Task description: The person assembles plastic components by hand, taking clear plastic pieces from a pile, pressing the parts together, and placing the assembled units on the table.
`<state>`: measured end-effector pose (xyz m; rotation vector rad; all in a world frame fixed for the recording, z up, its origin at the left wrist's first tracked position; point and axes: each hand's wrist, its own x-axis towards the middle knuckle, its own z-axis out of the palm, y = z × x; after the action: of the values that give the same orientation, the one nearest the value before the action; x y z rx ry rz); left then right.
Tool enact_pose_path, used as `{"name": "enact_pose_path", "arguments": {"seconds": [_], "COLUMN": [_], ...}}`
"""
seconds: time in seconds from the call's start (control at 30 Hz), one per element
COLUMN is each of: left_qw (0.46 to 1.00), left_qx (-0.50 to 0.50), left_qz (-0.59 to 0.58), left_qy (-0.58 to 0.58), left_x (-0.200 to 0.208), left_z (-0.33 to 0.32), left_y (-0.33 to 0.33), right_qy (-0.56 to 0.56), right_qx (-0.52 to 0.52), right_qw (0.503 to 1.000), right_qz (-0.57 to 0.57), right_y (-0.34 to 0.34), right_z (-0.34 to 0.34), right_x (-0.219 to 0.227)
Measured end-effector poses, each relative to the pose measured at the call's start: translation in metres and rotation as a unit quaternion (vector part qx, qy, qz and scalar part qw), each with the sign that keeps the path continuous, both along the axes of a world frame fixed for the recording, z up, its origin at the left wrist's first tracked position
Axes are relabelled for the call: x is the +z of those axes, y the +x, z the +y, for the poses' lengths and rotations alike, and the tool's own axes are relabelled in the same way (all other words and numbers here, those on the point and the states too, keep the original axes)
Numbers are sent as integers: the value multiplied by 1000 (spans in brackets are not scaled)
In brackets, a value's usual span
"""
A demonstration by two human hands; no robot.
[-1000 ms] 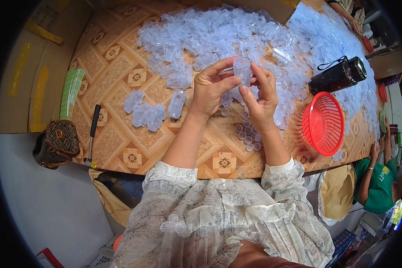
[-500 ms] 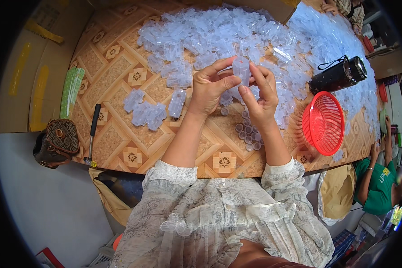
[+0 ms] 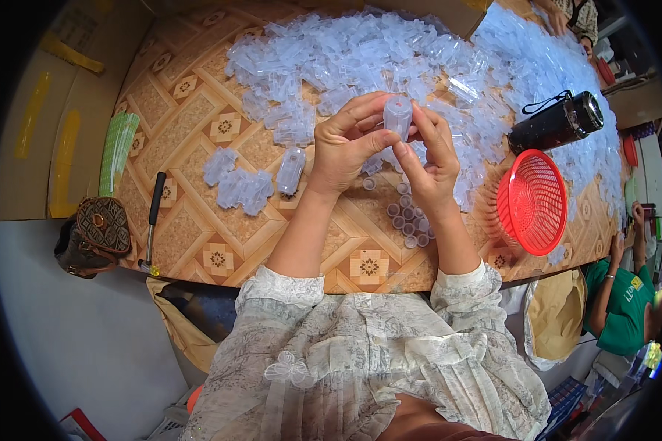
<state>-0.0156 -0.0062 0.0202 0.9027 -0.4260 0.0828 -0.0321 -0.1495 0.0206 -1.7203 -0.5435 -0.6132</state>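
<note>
Between my two hands, a clear plastic case (image 3: 398, 117) with a rounded end is held above the table. My left hand (image 3: 351, 140) pinches it from the left with thumb and fingers. From the right, the thumb and fingers of my right hand (image 3: 432, 151) close on its other side. Below and behind the hands lie several small clear round caps (image 3: 404, 213) on the tabletop. A single clear case (image 3: 291, 170) lies left of my left wrist, beside a small cluster of clear plastic parts (image 3: 244, 189).
A large heap of clear plastic parts (image 3: 360, 55) covers the far table. On the right stand a red basket (image 3: 532, 202) and a lying black flask (image 3: 559, 123). A hammer (image 3: 153, 220), a brown patterned bag (image 3: 99, 228) and cardboard (image 3: 22, 140) are left. Co-workers sit at right.
The case in my hands has turned slightly, and its rounded end sits a little lower. My left fingers have shifted slightly around it. A co-worker's hands at the far right have moved.
</note>
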Motion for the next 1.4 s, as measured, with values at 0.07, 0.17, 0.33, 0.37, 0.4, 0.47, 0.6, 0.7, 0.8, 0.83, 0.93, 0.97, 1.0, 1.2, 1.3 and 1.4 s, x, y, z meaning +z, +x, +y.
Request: {"name": "enact_pose_path", "arguments": {"seconds": [0.07,0.17,0.33,0.37,0.4,0.47,0.6,0.7,0.8,0.83,0.93,0.97,1.0,1.2,1.3,1.4], "left_qw": [1000,998,993,991,991,983,992,984,989,989,994,994,994,994,995,995], "left_qx": [10,13,35,70,69,70,53,46,31,29,24,19,14,8,10,16], "left_qz": [7,61,102,79,79,55,89,173,142,142,105,104,102,107,97,99], "left_qy": [-1,28,48,81,81,160,74,15,-38,-38,-14,-17,-20,-36,-27,-20], "left_x": [0,-11,-15,-15,-12,-4,-9,-8,-7,-5,-4,-5,-5,-10,-10,-9], "left_z": [-3,-3,-5,-5,-7,-11,-15,-9,-3,-4,-5,-5,-4,-6,-6,-6], "left_y": [0,6,9,9,7,3,4,4,5,5,5,6,6,8,8,6], "right_qy": [-20,-39,-85,-95,-95,-115,-153,-162,67,66,192,189,187,33,-14,-18], "right_qx": [-8,-33,-99,-113,-114,-136,-126,-86,-57,-59,95,82,70,19,-41,-58], "right_qw": [1000,998,991,989,989,984,980,983,979,979,923,928,933,971,986,988], "right_qz": [14,43,21,16,17,10,-3,13,182,181,321,311,300,236,160,145], "right_y": [0,2,4,5,5,5,6,4,3,3,2,1,1,2,0,1], "right_z": [0,2,6,7,6,3,2,5,8,3,0,3,5,2,6,9], "right_x": [1,-5,-4,-4,-5,-8,-6,-2,2,0,-1,0,0,-13,-9,-12]}}
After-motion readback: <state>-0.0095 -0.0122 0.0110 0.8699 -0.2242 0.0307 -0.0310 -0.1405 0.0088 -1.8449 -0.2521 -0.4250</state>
